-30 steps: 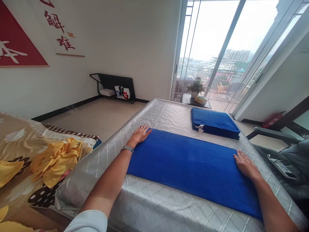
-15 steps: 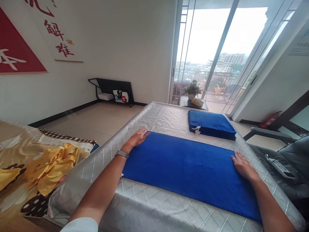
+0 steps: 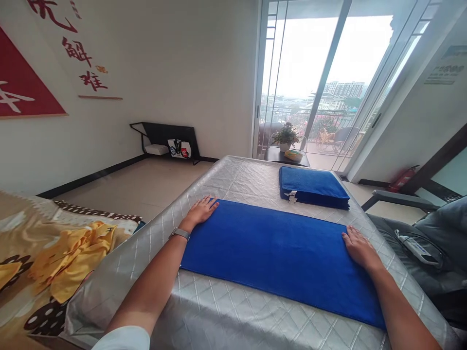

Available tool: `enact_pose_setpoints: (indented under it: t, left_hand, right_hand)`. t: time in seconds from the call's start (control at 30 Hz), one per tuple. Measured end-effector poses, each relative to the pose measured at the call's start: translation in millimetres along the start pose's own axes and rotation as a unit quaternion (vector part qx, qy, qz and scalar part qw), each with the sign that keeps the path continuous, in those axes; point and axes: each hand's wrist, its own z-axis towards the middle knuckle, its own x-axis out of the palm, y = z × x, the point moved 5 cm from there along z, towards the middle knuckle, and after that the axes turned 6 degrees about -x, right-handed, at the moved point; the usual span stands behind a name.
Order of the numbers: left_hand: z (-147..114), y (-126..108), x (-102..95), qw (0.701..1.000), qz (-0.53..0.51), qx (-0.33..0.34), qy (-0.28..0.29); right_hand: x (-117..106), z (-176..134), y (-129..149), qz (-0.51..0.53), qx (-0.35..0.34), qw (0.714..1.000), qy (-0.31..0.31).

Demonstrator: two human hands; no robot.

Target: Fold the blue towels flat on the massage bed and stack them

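A blue towel (image 3: pixel 277 257) lies spread flat across the quilted silver cover (image 3: pixel 204 301) in front of me. My left hand (image 3: pixel 200 212) rests on its far left corner, fingers stretched out; a watch with a metal band is on that wrist. At the far right corner, my right hand (image 3: pixel 361 247) lies flat on the towel's edge with its fingers extended. Behind the towel sits a stack of folded blue towels (image 3: pixel 314 187), with white labels (image 3: pixel 292 196) sticking out at its front left.
To the left, yellow clothing (image 3: pixel 78 257) lies on a patterned blanket (image 3: pixel 22 218). A grey armchair (image 3: pixel 394 228) with a power strip (image 3: pixel 418 249) stands at the right. Beyond the covered surface are a small table with a potted plant (image 3: pixel 287 135) and a sliding glass door (image 3: pixel 328 63).
Both hands stay flat on the towel's far corners, and the towel lies as before. The view has shifted slightly, so everything appears a little further left.
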Motion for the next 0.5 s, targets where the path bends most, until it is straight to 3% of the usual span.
enact_pose_setpoints:
  t: [0.1, 0.2, 0.27, 0.33, 0.4, 0.5]
  left_hand:
    - [-4, -5, -10.4, 1.000, 0.001, -0.005, -0.027]
    - [-12, -29, -35.0, 0.993, -0.028, 0.018, -0.114]
    - [-20, -62, -49.2, 0.983, -0.066, 0.074, -0.154]
    - [-28, -107, -52.1, 0.974, -0.100, 0.151, -0.140]
    - [-34, -156, -42.3, 0.965, -0.113, 0.218, -0.095]
    - [-40, -218, -15.2, 0.952, -0.108, 0.274, -0.082]
  right_hand:
    - [-11, -5, 10, -0.010, 0.002, 1.000, -0.010]
    - [-32, -11, 39, -0.015, -0.027, 0.998, -0.046]
    - [-46, -13, 73, 0.000, -0.064, 0.995, -0.073]
    - [-55, -14, 119, 0.026, -0.114, 0.990, -0.073]
    - [-57, -12, 171, 0.047, -0.175, 0.982, -0.046]
    - [-48, -5, 241, 0.059, -0.226, 0.972, 0.001]
